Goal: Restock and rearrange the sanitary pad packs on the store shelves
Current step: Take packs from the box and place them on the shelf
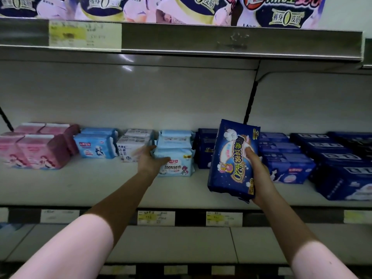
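My right hand (259, 174) grips a dark blue pad pack (231, 158), holding it upright in front of the shelf with the thumb on its printed face. My left hand (150, 158) reaches to the left side of a stack of light blue packs (177, 158). Its fingers are blurred, so whether they curl on the stack is unclear. Behind the held pack stands a row of dark blue packs (204, 150). More dark blue packs (285, 158) lie further right.
Along the white shelf (90, 188) stand pink packs (34, 148), blue packs (96, 146) and white packs (132, 146). Large navy packs (342, 168) fill the right end. The upper shelf edge (181, 39) overhangs. Price tags (223, 218) line the front rail.
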Demonstrator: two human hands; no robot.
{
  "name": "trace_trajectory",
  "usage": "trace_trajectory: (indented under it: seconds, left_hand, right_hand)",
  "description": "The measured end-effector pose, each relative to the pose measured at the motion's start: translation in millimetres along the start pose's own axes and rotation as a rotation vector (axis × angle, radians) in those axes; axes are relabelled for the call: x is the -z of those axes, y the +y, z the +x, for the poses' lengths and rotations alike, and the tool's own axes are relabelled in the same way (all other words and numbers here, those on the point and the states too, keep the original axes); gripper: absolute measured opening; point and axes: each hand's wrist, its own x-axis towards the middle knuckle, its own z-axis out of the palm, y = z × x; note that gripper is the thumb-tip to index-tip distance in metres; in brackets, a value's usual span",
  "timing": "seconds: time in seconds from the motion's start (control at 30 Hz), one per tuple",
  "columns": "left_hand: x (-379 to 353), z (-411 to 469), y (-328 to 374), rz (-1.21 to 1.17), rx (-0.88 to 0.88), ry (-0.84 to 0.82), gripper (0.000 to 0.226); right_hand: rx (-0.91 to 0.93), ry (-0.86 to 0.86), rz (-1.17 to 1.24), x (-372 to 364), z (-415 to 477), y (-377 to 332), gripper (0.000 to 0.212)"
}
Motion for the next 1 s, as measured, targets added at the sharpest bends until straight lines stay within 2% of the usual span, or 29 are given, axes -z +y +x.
trace_trajectory:
  seconds: [0.37, 0.47, 0.57, 0.63, 0.73, 0.87, 1.0]
  left_hand:
    - [-4.7, 3.3, 1.4, 0.038, -0.037, -0.026, 0.054]
    - [-3.9, 3.3, 5.4, 0.115, -0.052, -0.036, 0.06]
    - [-0.9, -0.5, 15.3, 0.33, -0.158, 0.001, 0.075]
    - [-0.5, -6.0, 25.1, 0.421, -0.262, 0.056, 0.077]
    - [-4.0, -13.6, 41.0, 0.419, -0.398, 0.072, 0.078]
    - [-15.9, -26.5, 56.6, 0.382, -0.481, 0.003, 0.073]
    - [-33.5, -34.5, 58.7, 0.334, -0.5, -0.066, 0.068]
  right_hand:
    - [0.009, 0.022, -0.017, 1.6, -0.2, 2.8, 0.072]
    - [-0.001, 0.03, -0.017, 1.3, -1.6, 2.5, 0.073]
    - [0.011, 0.039, -0.01, 2.8, -1.6, -0.1, 0.063]
    - [0.017, 0.046, 0.049, 3.7, -3.5, -2.6, 0.057]
    - [0.035, 0.026, 0.169, 7.2, -8.2, -10.4, 0.063]
    - [0.081, -0.027, 0.264, 19.5, -17.1, -21.4, 0.039]
    - [0.083, -0.017, 0.276, 33.1, -24.9, -26.0, 0.041]
